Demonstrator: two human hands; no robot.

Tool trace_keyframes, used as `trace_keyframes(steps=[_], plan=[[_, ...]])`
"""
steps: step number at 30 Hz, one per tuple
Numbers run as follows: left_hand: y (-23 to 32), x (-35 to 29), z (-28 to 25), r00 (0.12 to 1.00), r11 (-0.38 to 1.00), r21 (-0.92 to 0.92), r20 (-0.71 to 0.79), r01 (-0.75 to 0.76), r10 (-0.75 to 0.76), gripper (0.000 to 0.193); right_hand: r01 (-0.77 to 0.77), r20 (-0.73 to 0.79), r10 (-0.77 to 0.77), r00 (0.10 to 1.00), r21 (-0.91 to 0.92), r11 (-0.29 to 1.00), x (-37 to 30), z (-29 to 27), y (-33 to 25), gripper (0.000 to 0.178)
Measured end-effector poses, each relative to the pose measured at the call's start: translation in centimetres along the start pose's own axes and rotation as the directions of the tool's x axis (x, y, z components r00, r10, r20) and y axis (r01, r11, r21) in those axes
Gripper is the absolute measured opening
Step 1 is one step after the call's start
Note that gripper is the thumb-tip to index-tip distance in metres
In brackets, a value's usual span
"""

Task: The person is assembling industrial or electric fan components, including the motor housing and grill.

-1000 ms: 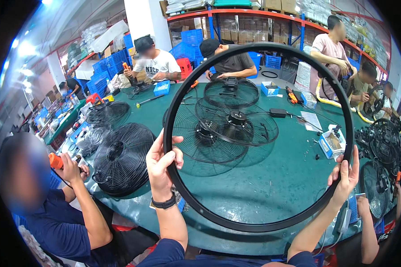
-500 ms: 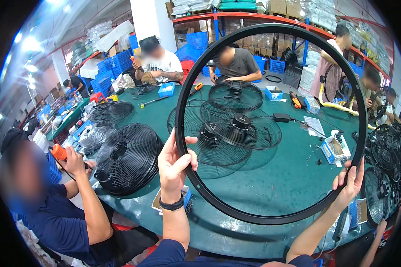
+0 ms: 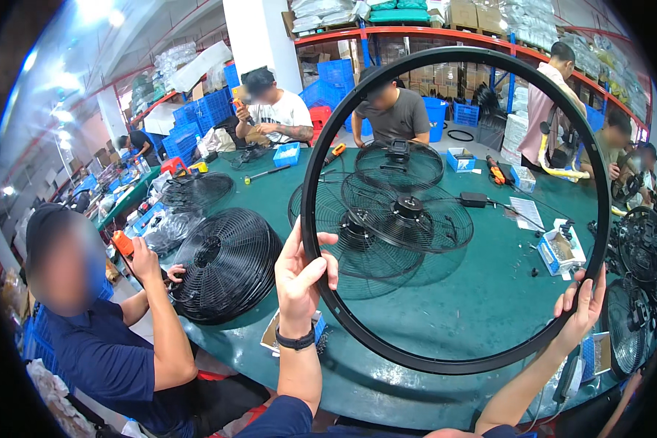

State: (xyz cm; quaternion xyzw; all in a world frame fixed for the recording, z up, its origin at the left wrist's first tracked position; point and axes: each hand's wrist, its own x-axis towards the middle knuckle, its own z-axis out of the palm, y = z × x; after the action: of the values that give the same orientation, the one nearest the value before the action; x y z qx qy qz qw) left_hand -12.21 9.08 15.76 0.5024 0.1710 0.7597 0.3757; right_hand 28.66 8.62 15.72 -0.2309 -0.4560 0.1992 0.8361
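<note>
One green worktable (image 3: 445, 310) spans the head view, stacked fan guards (image 3: 226, 266) on it; stocked shelving (image 3: 328, 35) and a white pillar (image 3: 261, 51) behind. Black ring (image 3: 452, 365) is up over the table, near upright, open face toward the wearer, center axis running out across the table; round, all diameters alike. Left hand (image 3: 299, 285) pinches its left rim, right hand (image 3: 580, 303) pinches its lower-right rim.

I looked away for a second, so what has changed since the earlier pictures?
The black ring, gripped by the left hand and right hand, has moved up and slightly right in the picture relative to the green table. The whole view shifted too. Neither hand took hold of or let go of anything. The black wire guard stack stayed in place.
</note>
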Motion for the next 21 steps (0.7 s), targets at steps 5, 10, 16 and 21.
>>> trace_keyframes(steps=[5, 10, 16, 21], plan=[[0.1, -0.1, 0.1, 0.998, 0.995, -0.087, -0.035, 0.051, -0.055, 0.069, -0.025, 0.047, 0.026, 0.999, -0.020, 0.999, 0.2, -0.3, -0.3, 0.045], [0.3, 0.0, -1.3, 0.996, 0.997, -0.026, -0.046, 0.076, -0.077, 0.063, -0.135, 0.222, 0.135, 0.966, -0.015, 0.991, 0.8, -2.1, -0.3, 0.048], [-0.2, 0.2, -1.1, 0.997, 0.993, -0.106, -0.053, 0.057, -0.063, 0.058, -0.149, 0.065, 0.160, 0.985, -0.154, 0.977, 1.0, -0.7, 0.8, 0.052], [-1.0, 0.3, 0.2, 0.988, 0.987, 0.041, -0.006, 0.155, -0.155, 0.085, -0.182, -0.068, 0.180, 0.981, -0.022, 0.983, -0.4, 1.9, 2.7, 0.050]])
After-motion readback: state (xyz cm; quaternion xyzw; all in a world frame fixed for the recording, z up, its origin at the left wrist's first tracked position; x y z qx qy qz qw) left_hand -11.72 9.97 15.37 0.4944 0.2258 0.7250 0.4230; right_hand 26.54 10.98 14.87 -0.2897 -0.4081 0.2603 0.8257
